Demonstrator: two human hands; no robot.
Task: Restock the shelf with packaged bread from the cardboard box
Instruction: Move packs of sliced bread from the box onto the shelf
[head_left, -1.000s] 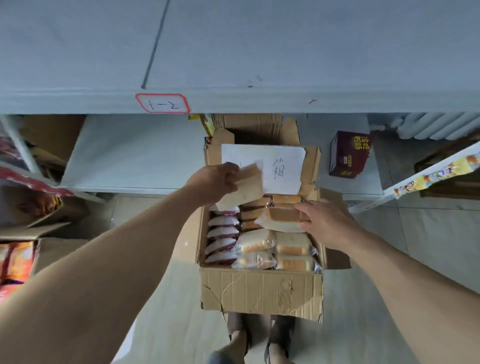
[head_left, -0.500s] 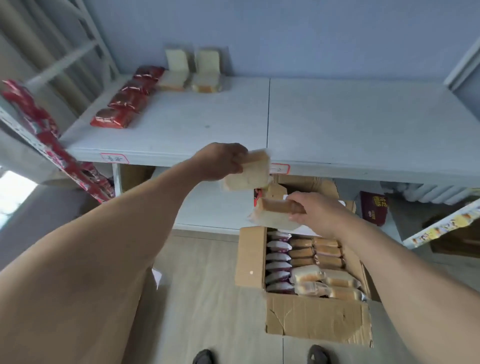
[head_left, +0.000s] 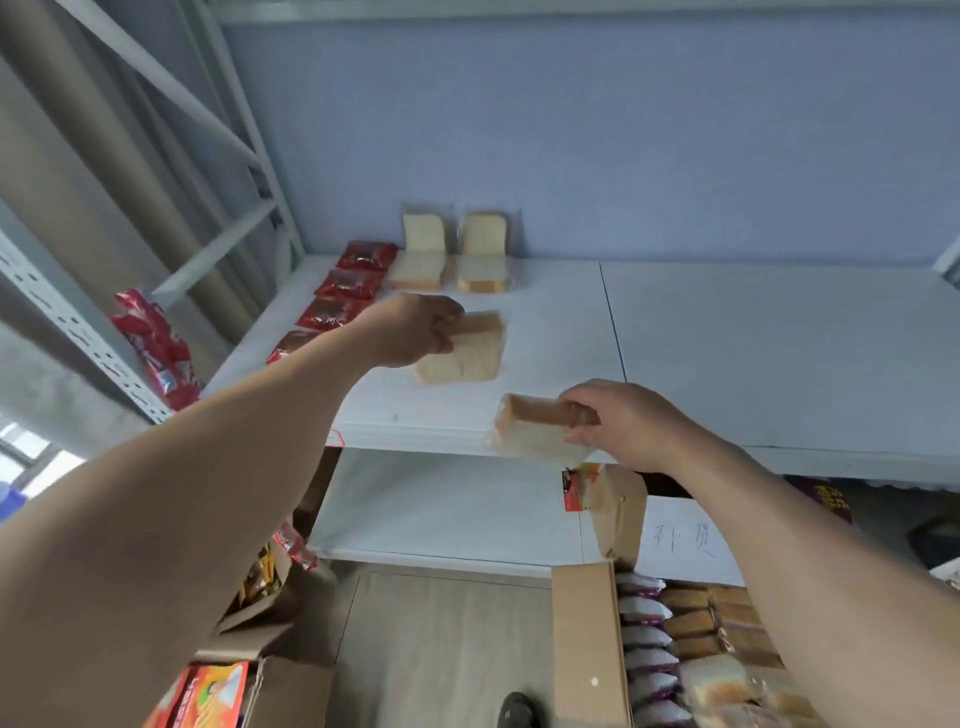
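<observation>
My left hand (head_left: 415, 330) grips a clear pack of sliced bread (head_left: 465, 353) low over the white shelf (head_left: 727, 353); whether it touches the board I cannot tell. My right hand (head_left: 631, 423) holds a second bread pack (head_left: 535, 428) at the shelf's front edge. Further back, two bread packs (head_left: 452, 270) lie flat, and two more (head_left: 457, 234) stand against the blue wall. The open cardboard box (head_left: 584, 644) sits on the floor at the lower right, filled with bread packs (head_left: 711, 680) and white-purple packs (head_left: 647, 639).
Red snack packs (head_left: 345, 288) run in a row down the shelf's left side. A grey metal upright (head_left: 67, 322) with hanging red packets (head_left: 156, 348) stands at the left. An empty lower shelf (head_left: 447, 509) lies beneath. Another open box (head_left: 223, 691) sits at the bottom left.
Both hands rose from the box up to the shelf, each carrying a bread pack. The left hand reached forward over the board; the view tilted upward.
</observation>
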